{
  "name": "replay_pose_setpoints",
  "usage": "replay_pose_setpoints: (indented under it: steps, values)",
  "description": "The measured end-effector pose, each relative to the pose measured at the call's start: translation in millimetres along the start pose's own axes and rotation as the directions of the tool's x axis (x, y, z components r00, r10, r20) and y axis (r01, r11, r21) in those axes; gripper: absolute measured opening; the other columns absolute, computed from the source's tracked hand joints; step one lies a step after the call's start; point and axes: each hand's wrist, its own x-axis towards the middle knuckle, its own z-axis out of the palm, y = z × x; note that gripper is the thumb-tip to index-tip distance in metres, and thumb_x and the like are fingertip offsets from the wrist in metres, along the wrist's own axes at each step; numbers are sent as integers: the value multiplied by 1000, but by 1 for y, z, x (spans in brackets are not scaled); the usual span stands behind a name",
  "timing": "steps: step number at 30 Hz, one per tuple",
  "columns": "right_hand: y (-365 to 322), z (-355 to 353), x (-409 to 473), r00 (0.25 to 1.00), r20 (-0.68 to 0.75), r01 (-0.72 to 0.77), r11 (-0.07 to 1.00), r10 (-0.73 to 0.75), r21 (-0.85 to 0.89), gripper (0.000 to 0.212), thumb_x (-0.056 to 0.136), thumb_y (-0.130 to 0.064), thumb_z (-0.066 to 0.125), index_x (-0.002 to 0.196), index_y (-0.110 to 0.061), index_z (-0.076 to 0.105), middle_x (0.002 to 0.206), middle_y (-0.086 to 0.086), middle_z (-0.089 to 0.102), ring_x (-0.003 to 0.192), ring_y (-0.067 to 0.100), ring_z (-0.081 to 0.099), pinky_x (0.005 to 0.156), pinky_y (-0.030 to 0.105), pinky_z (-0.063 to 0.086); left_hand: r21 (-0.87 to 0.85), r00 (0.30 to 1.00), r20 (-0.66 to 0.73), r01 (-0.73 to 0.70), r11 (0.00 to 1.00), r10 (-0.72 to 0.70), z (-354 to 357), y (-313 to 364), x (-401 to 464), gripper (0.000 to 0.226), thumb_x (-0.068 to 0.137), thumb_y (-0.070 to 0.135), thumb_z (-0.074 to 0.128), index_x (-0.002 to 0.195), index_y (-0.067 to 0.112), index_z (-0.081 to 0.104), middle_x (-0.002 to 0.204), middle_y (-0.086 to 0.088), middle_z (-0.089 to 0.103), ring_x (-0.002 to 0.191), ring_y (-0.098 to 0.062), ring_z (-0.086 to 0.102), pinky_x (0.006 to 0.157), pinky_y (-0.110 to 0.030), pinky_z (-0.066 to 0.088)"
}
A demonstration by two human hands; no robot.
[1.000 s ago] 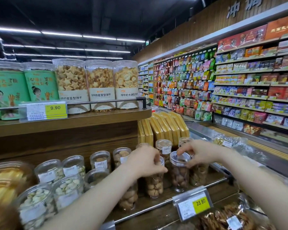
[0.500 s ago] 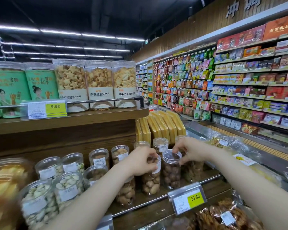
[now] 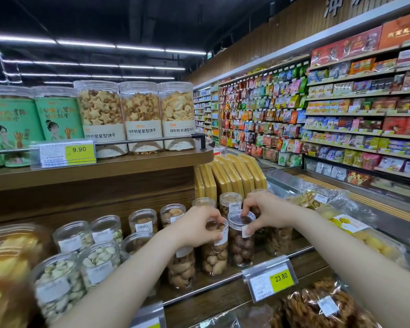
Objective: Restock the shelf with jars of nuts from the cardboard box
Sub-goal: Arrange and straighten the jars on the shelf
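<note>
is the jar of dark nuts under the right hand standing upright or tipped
Upright: the dark-nut jar stands on the shelf, lid level, right hand gripping its rim.

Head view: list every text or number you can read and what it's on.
"9.90": yellow price tag, upper shelf rail.
"23.80": yellow price tag, nut shelf rail.
"纯牛奶星星型饼干": star biscuit jar.
"冲": wall sign, partly cut off.
Nut jar stickers, aisle packages: too small or blurred.

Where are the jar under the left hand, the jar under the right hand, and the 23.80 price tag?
Left jar (image 3: 215, 254), head view, on its clear side wall.
Right jar (image 3: 241, 247), head view, on its side, over the dark nuts.
Price tag (image 3: 281, 277), head view, on its yellow panel.
</note>
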Motion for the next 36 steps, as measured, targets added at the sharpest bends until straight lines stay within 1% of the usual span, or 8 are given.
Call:
replay_pose_setpoints:
  steps: [6, 11, 15, 19, 23, 27, 30, 36]
  values:
    - [7, -1, -2, 1000, 30, 10, 999, -8, -52, 52, 68, -46, 76, 115, -30, 61, 118, -12, 57, 109, 11, 47, 99, 38, 41, 18, 1000, -17, -15, 1000, 15, 2, -3, 2, 34, 81, 28, 68, 113, 17, 64, 111, 4, 64, 103, -10, 56, 87, -23, 43]
    - [11, -9, -3, 1000, 28, -11, 1000, 11, 21, 55, 72, -47, 73, 121, -29, 57, 119, -12, 55, 107, 10, 49, 93, 28, 43, -51, 999, -32, 4, 999, -5, -4, -8, 10, 33, 84, 39, 64, 112, 22, 65, 121, 9, 60, 114, -6, 52, 98, -25, 40]
    - [34, -24, 6, 975, -123, -165, 972, 187, 168, 41, 83, -44, 63, 120, -27, 58, 102, -21, 56, 79, -7, 48, 66, 9, 36, -122, 991, -126, 32, 992, -47, -11, -2, 45, 37, 94, 36, 50, 125, 19, 58, 130, 3, 56, 121, -12, 49, 100, -26, 37]
    - [58, -21, 38, 929, -146, -339, 940, 341, 36, 44, 82, -48, 62, 115, -19, 65, 122, -1, 63, 109, 15, 57, 94, 30, 46, -88, 997, -2, 70, 994, -71, 12, 2, 79, 52, 95, 34, 48, 143, 18, 36, 149, -2, 37, 136, -18, 35, 110, -32, 29]
    - [62, -8, 64, 901, -121, -428, 899, 416, -98, 45, 77, -52, 65, 105, -16, 66, 104, 0, 67, 93, 18, 62, 83, 35, 54, -73, 995, 14, 96, 993, -95, 39, -10, 84, 50, 96, 36, 43, 143, 23, 35, 150, -1, 36, 136, -19, 34, 113, -39, 29]
    - [65, -7, 71, 927, -102, -373, 918, 361, -136, 20, 82, -19, 64, 101, -19, 70, 109, 0, 68, 96, 17, 62, 86, 32, 53, -52, 995, 1, 98, 994, -99, 42, -15, 87, 51, 96, 37, 41, 144, 23, 34, 152, -1, 33, 139, -19, 29, 115, -39, 25]
    - [70, -17, 65, 951, -17, -310, 950, 310, -24, 37, 82, 2, 54, 109, -20, 69, 124, -1, 61, 114, 17, 55, 96, 29, 45, -60, 994, 4, 108, 992, -108, 43, -15, 87, 52, 95, 38, 42, 144, 23, 34, 152, 0, 33, 139, -19, 29, 115, -40, 26]
    - [79, -11, 64, 953, -65, -291, 954, 296, 74, 30, 78, -22, 72, 108, -21, 68, 113, -6, 62, 105, 15, 58, 90, 27, 45, -30, 993, 0, 117, 993, -117, 41, -11, 83, 50, 96, 38, 41, 143, 25, 35, 150, 1, 36, 137, -20, 32, 113, -42, 28]
